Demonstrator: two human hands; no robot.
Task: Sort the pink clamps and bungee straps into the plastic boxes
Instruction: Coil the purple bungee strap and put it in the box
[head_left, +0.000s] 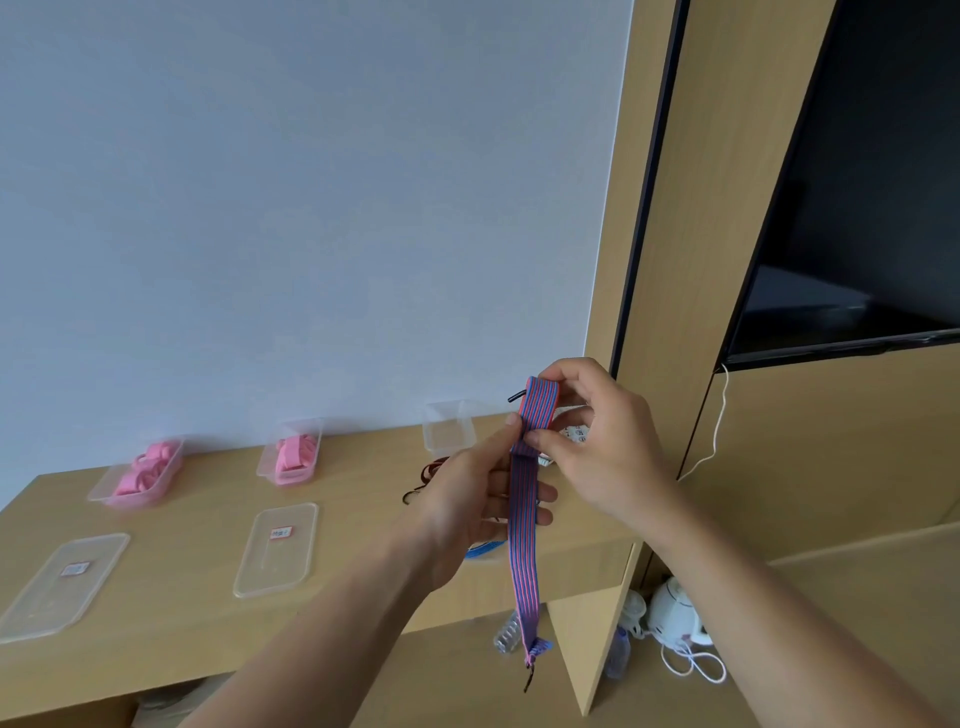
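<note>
A flat pink-and-blue striped bungee strap hangs in front of me, folded over at the top, with a black hook at each end. My left hand pinches it below the fold. My right hand grips the folded top. Two clear plastic boxes hold pink clamps, one at far left and one in the middle. A third clear box stands empty behind my hands. Dark brown straps and a blue strap lie on the desk, partly hidden by my left hand.
Two clear lids with red-edged labels lie on the wooden desk, one at front left and one in the middle. A dark TV screen hangs at right. Under the desk stand a white kettle and plastic bottles.
</note>
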